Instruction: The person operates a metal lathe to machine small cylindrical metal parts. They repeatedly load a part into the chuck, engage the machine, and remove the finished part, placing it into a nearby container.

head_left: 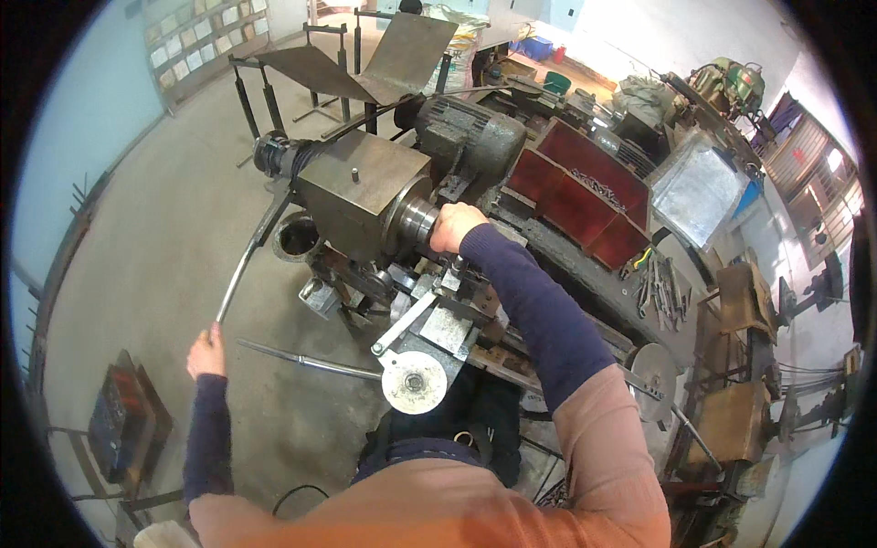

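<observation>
My left hand (pixel 206 353) is closed round the lower end of a long metal lever (pixel 239 279), which slants up to the left end of the machine's headstock (pixel 361 178). At the right side of that headstock, my right hand (pixel 454 227) covers the end of the shiny spindle nose (pixel 417 219). Its fingers are curled and mostly turned away, so what lies under them is hidden. Below sits the tool slide (pixel 448 329) with a round handwheel (pixel 414 383). A second metal handle (pixel 306 359) sticks out leftward from that wheel.
Behind the headstock stands a finned motor (pixel 469 135). A red metal tray (pixel 571 196) holds small metal parts. Several wrenches (pixel 662 288) lie on the bench at the right. A dark metal box (pixel 128 420) stands at lower left, and a bent sheet-metal trough (pixel 365 68) stands behind.
</observation>
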A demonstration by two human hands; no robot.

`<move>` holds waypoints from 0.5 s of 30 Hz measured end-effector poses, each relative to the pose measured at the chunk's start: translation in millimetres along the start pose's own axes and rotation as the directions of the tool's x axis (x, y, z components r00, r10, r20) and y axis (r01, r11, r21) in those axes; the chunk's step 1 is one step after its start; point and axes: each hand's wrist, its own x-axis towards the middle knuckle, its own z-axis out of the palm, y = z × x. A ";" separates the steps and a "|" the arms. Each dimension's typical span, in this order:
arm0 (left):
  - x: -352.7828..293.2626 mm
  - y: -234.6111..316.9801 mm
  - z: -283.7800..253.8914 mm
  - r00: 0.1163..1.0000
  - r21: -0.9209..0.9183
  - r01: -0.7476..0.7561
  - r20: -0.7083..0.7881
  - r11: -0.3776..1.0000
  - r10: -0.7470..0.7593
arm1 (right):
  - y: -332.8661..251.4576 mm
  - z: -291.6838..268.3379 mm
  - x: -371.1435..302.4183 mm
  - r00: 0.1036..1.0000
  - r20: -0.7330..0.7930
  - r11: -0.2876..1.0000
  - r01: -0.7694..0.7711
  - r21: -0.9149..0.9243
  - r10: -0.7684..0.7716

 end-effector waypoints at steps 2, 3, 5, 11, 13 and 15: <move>-17.6 14.5 -12.1 0.996 -0.062 -0.074 0.044 0.995 0.076 | 3.4 -6.5 -6.3 0.997 0.017 0.997 -0.072 -0.033 0.072; -16.1 17.9 -20.0 0.992 -0.102 -0.106 0.053 0.989 0.112 | 14.0 -15.6 -10.1 0.997 -0.010 0.996 -0.083 -0.030 0.082; -9.9 6.2 -23.5 0.965 -0.052 -0.254 0.052 0.966 0.256 | 40.3 -44.8 -28.4 0.988 -0.134 0.996 0.084 0.039 -0.078; 11.5 103.8 -73.3 0.711 -0.458 -0.692 -0.294 0.558 0.639 | 169.7 -117.2 -72.1 0.807 -0.564 0.969 -0.242 -0.043 0.176; 21.5 162.9 -89.3 0.646 -0.554 -0.728 -0.355 0.404 0.676 | 170.0 -120.3 -86.6 0.753 -0.627 0.938 -0.332 -0.103 0.198; 35.0 216.4 -95.4 0.564 -0.516 -0.797 -0.453 0.313 0.690 | 165.1 -111.7 -96.3 0.750 -0.652 0.979 -0.196 -0.064 0.108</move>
